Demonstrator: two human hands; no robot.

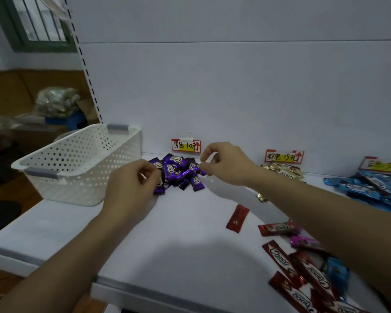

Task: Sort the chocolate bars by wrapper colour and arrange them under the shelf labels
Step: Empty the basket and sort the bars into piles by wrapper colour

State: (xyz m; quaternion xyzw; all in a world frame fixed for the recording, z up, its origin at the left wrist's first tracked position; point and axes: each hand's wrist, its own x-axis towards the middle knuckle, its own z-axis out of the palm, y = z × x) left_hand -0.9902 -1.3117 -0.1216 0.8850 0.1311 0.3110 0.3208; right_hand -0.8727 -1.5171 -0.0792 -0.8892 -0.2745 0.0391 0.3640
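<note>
Both hands were at the purple bars point(178, 172), heaped against the back panel right under the purple label point(186, 146) at 12 o'clock. Our left hand point(131, 184) sat on the heap's 9 o'clock edge, fingers curled in onto the wrappers. Our right hand point(228, 164) was at its 3 o'clock edge, thumb and forefinger nearly closed beside 1 bar end. Blur there: we couldn't tell whether either hand actually gripped a bar.

The white basket point(77, 168) stood just beside the heap at 9 o'clock, near the left hand. The gold bars point(284, 171) lay under the brown label point(284, 156) at 3 o'clock of the heap, with the blue bars point(370, 188) beyond them at the frame's right edge. The red bars point(303, 274), with 1 pink and 1 blue among them, crowded the 4 o'clock corner beneath our right forearm. 1 lone red bar point(237, 219) lay apart from them.

Open white shelf point(178, 240) ran from the heap to the front edge point(145, 288) at 6 o'clock, between our forearms.
</note>
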